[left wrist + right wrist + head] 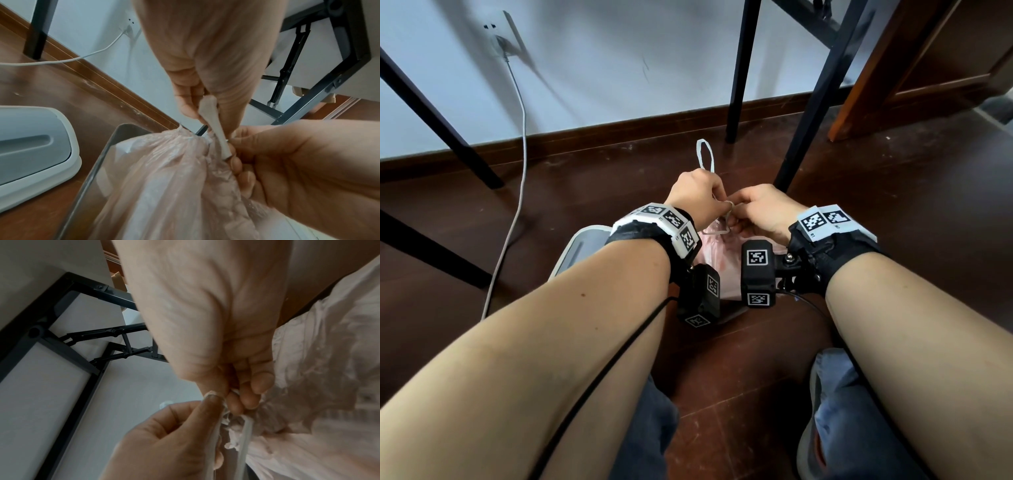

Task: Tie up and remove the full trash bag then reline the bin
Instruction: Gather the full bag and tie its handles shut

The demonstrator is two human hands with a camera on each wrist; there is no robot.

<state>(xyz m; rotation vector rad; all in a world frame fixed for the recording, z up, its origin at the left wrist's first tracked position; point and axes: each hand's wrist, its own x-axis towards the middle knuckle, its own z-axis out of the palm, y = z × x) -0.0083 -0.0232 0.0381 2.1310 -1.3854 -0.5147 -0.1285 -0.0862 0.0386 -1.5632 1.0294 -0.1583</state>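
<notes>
A pink trash bag point(717, 255) stands in the grey bin point(96, 170), its mouth gathered into a neck point(193, 138). Both hands meet just above that neck. My left hand point(697, 193) pinches the white drawstring point(208, 105) between thumb and fingers, and a loop of drawstring point(705, 154) sticks up beyond its knuckles. My right hand point(762, 209) is curled at the neck and pinches the lower end of the same drawstring point(224, 152). In the right wrist view its fingertips point(249, 400) press into the crumpled bag point(318, 386), with the left hand point(164, 443) below holding a strand.
The bin's white and grey lid point(30, 146) lies on the dark wooden floor to the left. Black table legs point(736, 72) stand just behind the bag. A white cable point(522, 137) runs down from a wall socket. My knees and a shoe point(815, 442) are near.
</notes>
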